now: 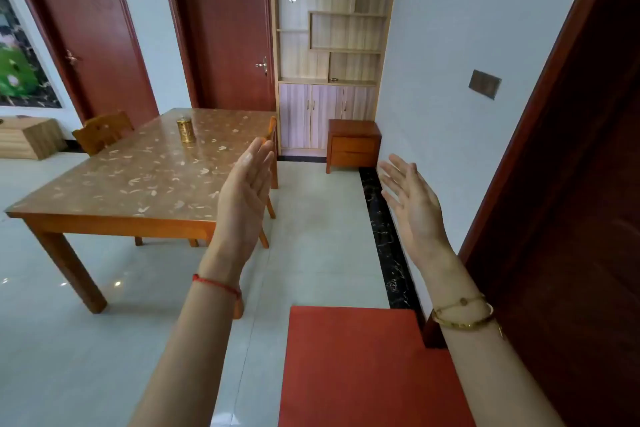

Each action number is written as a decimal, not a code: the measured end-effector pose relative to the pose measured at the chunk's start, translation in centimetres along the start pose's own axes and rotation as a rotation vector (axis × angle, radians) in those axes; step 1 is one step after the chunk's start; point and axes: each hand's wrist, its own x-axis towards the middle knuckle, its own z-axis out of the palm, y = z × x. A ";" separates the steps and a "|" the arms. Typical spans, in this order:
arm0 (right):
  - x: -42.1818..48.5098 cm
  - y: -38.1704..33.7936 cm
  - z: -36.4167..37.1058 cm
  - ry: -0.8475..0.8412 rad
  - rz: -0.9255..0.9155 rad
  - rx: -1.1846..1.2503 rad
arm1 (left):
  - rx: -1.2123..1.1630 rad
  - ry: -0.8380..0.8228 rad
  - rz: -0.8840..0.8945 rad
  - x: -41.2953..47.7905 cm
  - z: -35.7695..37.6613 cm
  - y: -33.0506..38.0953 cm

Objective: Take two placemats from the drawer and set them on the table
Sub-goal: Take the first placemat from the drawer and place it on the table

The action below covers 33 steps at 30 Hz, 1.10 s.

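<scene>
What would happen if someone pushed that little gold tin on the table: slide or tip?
The gold tin stands upright and taller than wide, so a push near its top would probably tip it. The table top looks glossy, so a low push likely slides it. It looks metal, probably stiff.

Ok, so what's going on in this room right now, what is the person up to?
A person stands in a dining room with both hands raised and open: the left hand and the right hand hold nothing. No placemat is in view. A gold tin stands on the table, and the small wooden cabinet by the far wall has its two drawers closed. The job looks not yet begun.
</scene>
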 end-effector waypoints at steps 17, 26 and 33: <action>15.1 7.6 -0.6 0.117 0.103 0.015 | -0.070 -0.011 -0.130 16.3 -2.2 -9.6; 22.3 12.0 -2.7 0.126 0.170 0.016 | -0.063 0.021 -0.202 23.2 -2.1 -15.3; 30.8 15.4 -5.8 0.132 0.208 0.034 | -0.029 0.047 -0.237 30.7 0.1 -20.8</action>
